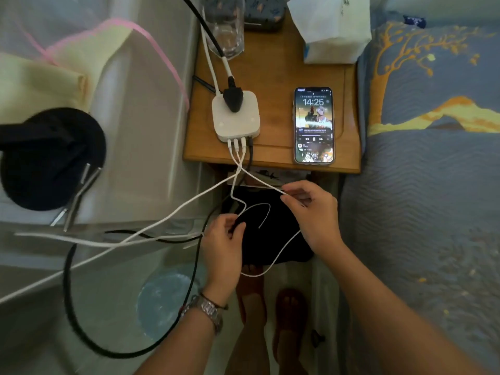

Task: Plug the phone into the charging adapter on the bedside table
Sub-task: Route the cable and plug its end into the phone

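Here, right hand [311,212] and left hand [224,236] each pinch the white cable [273,262]; best slide along to its free plug, then reach the phone [313,125] on the bench [273,74].

on the smooth, satiny wood of the bedside table [273,77] sit a matt white plastic charging adapter [236,117], a glossy glass-faced phone [313,125] and a clear glass tumbler [227,25]; beside the table lies patterned cloth bedding [422,131].
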The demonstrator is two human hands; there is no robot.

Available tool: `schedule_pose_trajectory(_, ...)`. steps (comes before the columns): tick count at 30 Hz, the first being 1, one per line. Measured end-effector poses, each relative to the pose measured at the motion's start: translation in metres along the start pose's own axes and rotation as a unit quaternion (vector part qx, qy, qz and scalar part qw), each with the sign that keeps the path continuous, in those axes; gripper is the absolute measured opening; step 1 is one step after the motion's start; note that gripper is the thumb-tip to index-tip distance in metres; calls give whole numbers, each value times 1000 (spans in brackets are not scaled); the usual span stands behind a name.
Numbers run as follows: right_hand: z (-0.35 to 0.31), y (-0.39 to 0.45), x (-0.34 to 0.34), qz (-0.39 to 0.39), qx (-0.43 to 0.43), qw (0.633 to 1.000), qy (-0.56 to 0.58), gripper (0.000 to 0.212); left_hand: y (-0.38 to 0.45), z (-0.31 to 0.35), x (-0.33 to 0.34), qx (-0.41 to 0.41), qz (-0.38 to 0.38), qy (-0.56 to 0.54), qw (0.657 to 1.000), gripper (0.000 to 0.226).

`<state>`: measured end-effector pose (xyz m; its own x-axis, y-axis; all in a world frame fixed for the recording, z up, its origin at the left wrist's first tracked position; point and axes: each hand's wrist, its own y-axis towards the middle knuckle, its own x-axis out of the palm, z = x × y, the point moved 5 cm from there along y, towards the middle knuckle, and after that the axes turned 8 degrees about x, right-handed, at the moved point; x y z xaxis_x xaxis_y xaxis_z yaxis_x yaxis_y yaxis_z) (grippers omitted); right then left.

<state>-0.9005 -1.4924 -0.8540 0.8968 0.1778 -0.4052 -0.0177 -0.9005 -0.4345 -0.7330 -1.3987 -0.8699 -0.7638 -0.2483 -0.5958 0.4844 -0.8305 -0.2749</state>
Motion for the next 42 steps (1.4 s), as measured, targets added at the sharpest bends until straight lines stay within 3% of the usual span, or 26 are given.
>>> schedule_pose_trajectory(9, 24, 1, 12, 6, -57, 998, 35, 13, 32, -46, 38, 54, -34, 99, 993, 24)
schedule_pose_trajectory(13, 30, 6, 14, -20, -56, 998, 14, 12, 11, -64, 53, 22, -37, 39, 998, 21)
schedule_pose_trajectory(16, 34, 5, 14, -38, -39, 999, 0, 12, -9, -79, 65, -32, -86, -3, 996, 30)
schedule_pose_trajectory(23, 33, 6, 9, -44, -33, 998, 11, 11, -18, -102, 86, -50, -169, 49, 983, 54)
schedule_pose_trajectory(26, 34, 11, 6, -40, -38, 998, 20, 13, -13, -115, 95, -57, -169, 73, 981, 44)
schedule_pose_trajectory(30, 34, 13, 0, -23, -46, 998, 28, 11, -17, -127, 98, -75, -147, 68, 984, 12)
schedule_pose_trajectory(36, 28, 11, -3, 0, -52, 999, 14, 10, -45, -140, 77, -90, -127, 77, 985, 16)
schedule_pose_trajectory(42, 24, 4, -2, -19, -34, 999, 17, 16, -72, -114, 52, -38, -102, 42, 993, 15)
